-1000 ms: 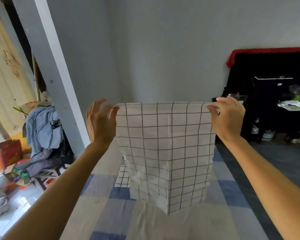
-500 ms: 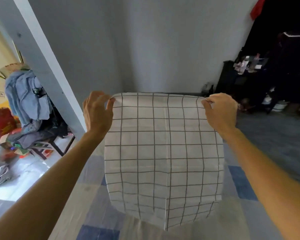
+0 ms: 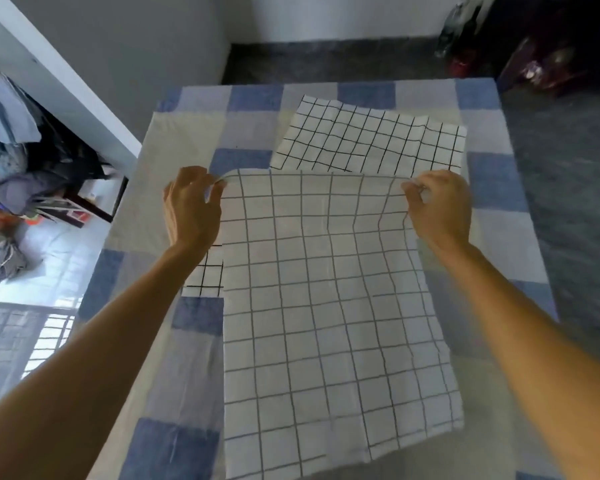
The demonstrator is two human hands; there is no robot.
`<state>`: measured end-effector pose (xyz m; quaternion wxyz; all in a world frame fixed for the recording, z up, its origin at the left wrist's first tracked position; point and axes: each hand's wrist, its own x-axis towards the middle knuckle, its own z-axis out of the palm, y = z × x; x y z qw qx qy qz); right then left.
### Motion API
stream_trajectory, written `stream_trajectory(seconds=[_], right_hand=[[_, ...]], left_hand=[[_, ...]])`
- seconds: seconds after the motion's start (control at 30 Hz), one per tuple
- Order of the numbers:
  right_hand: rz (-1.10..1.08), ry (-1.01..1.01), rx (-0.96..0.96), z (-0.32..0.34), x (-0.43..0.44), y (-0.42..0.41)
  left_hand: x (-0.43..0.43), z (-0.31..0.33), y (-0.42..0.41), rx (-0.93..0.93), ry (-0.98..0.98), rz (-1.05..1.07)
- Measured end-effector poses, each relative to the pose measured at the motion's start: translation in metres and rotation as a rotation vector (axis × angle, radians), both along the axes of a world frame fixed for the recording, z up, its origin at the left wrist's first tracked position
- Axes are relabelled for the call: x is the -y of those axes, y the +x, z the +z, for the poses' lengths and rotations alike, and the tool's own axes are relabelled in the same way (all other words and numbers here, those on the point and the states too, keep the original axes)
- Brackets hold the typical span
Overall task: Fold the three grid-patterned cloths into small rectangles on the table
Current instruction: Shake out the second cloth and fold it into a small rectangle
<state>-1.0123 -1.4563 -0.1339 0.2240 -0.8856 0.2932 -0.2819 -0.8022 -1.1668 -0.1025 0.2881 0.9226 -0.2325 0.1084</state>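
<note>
Your left grip (image 3: pixel 191 207) and right grip (image 3: pixel 442 206) each pinch a far corner of the white, black-gridded square cloth (image 3: pixel 326 323), held over the blue-checked surface (image 3: pixel 193 362); another gridded cloth (image 3: pixel 371 140) lies flat at 12 o'clock.

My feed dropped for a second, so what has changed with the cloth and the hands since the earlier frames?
The white black-grid cloth has come down from hanging upright in the air and is now spread low over the blue-checked table cover. The left hand, whose fingers were spread a second ago, now pinches its far corner. The camera view has tilted down too. Unchanged: the right hand keeps pinching the other far corner.
</note>
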Motion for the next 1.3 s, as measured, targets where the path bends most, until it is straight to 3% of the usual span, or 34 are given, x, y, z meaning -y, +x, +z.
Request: stream_trajectory(seconds=[0.43, 0.6, 0.97, 1.3], right_hand=[[-0.039, -0.066, -0.117, -0.017, -0.061, -0.101], [-0.075, -0.064, -0.199, -0.017, -0.090, -0.151], [-0.129, 0.059, -0.546, -0.031, -0.133, -0.210], [-0.129, 0.083, -0.536, -0.026, -0.128, -0.164]], left_hand=[[-0.077, -0.031, -0.065, -0.063, 0.042, -0.266], [-0.106, -0.031, -0.119, 0.049, 0.121, -0.430], [-0.163, -0.048, -0.181, -0.269, 0.403, -0.618], [-0.106, -0.045, -0.160, -0.264, 0.174, -0.446]])
